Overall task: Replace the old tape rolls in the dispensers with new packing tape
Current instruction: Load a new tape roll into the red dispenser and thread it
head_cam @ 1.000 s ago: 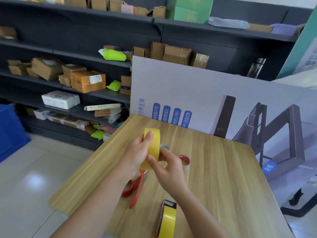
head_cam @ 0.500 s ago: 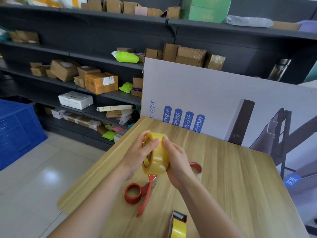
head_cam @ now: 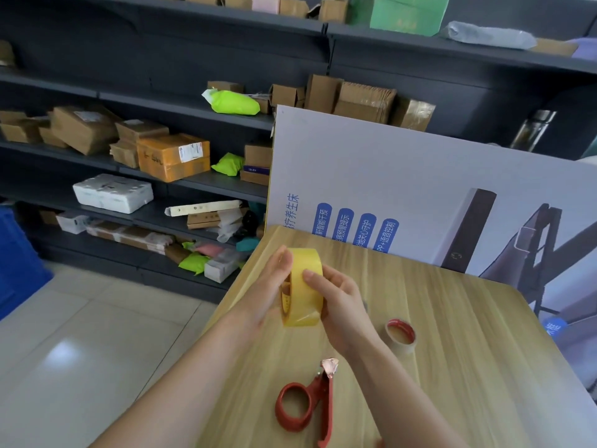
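Observation:
A full yellow tape roll [head_cam: 305, 287] is held upright above the wooden table [head_cam: 452, 367], between both hands. My left hand [head_cam: 268, 286] presses on its left face, thumb at the top edge. My right hand [head_cam: 342, 305] wraps the right side, fingers lying across the tape's outer band. Below them an empty red tape dispenser [head_cam: 307, 402] lies flat on the table. A small, nearly used-up roll with a red core [head_cam: 400, 334] stands to the right of my right wrist.
A large printed white board [head_cam: 420, 195] leans upright along the table's far edge. Dark shelving [head_cam: 161, 101] with cardboard boxes and green parcels fills the left and back. A blue crate [head_cam: 16, 260] sits on the tiled floor at far left.
The roll has turned in my hands, and both hands with it have lifted slightly. The view has shifted, so the second dispenser loaded with yellow tape has dropped out at the bottom.

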